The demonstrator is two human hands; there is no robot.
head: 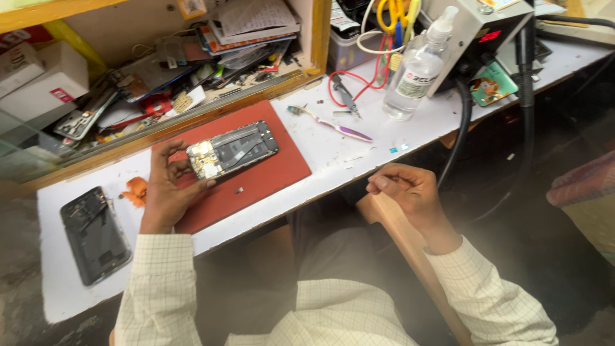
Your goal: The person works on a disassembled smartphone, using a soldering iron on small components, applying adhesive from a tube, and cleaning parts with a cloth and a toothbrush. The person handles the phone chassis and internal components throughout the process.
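Note:
An opened phone [234,149] with its circuit board and inner parts bare lies on a red mat [269,176] on the white bench. My left hand [168,189] grips the phone's left end, thumb and fingers around it. My right hand [407,191] hangs past the bench's front edge with its fingers curled in, holding nothing that I can see. A small dark part [239,190] lies loose on the mat just below the phone.
A dark phone back shell [95,234] lies at the bench's left end, beside an orange scrap [136,191]. A toothbrush [330,123], tweezers [346,96], a clear spray bottle [416,67] and a grey station [477,32] with black hose stand to the right. A cluttered shelf [166,70] runs behind.

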